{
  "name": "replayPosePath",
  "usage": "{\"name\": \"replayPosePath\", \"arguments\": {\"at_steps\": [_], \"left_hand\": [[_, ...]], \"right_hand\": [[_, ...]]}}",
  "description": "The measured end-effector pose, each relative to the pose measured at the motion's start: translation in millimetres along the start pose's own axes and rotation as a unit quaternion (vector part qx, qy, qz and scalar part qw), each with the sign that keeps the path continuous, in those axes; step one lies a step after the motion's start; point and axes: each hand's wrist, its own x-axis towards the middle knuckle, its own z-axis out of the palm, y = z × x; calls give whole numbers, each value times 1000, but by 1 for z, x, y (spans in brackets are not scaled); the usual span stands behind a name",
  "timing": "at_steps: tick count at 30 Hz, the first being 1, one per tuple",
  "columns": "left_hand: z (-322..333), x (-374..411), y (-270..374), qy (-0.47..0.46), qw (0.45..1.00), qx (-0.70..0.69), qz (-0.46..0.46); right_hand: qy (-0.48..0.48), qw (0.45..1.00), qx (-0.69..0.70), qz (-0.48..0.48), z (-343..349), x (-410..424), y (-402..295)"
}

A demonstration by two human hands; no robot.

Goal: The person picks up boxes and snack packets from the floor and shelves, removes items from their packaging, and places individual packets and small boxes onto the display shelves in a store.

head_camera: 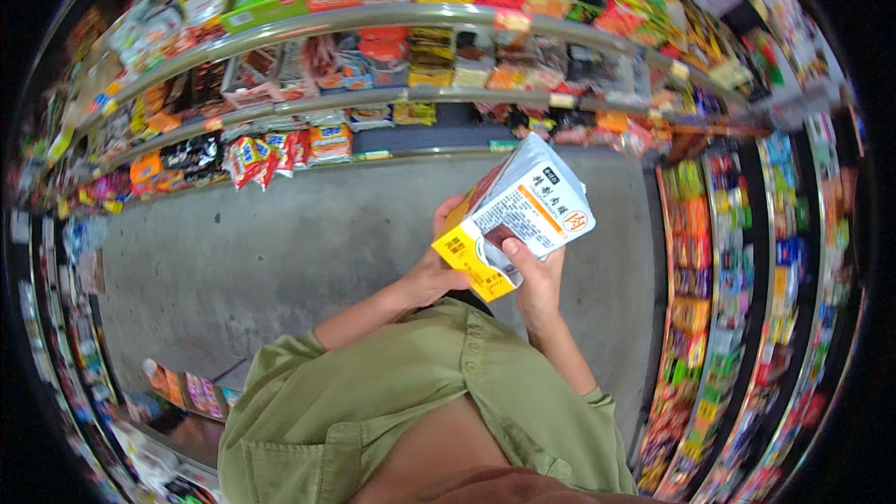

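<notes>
A yellow cardboard display box point(470, 260) filled with flat white snack packets point(535, 203) is held in front of my body, tilted, above the floor. My left hand point(437, 266) grips the box from its left side and underneath, some fingers hidden behind it. With its thumb pressed on the front packet, my right hand point(537, 271) holds the right side of the box and the packets. The front packet bears writing, an orange stripe and a small clear window over dark brown food.
Shelves of packaged snacks curve across the far side, with metal price rails point(392, 14). Racks of small colourful packets point(689, 245) line the right. On the left stand more shelves point(84, 336) and a low stand with a bottle point(157, 374). Grey concrete floor point(280, 245) lies between.
</notes>
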Motion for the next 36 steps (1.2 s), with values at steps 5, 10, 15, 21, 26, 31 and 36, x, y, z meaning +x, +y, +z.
{"name": "replayPosePath", "arguments": {"at_steps": [5,10,15,21,26,31,36], "left_hand": [[-24,10,48,33,947,-319,-26],[-43,33,36,175,931,-319,-7],[-56,42,39,197,910,-353,97],[-35,64,66,210,898,-365,127],[-45,63,70,190,907,-350,136],[-62,57,80,203,898,-354,164],[-67,57,96,196,889,-377,169]], "right_hand": [[-219,972,63,52,23,63,8],[-394,907,-146,-8,40,122,8],[-278,791,-452,-305,70,243,-82],[-210,559,-625,-503,121,416,-117],[-194,534,-781,-257,164,447,-119],[-247,389,-855,-239,184,424,-122],[-364,460,-786,-195,187,436,-112]]}}
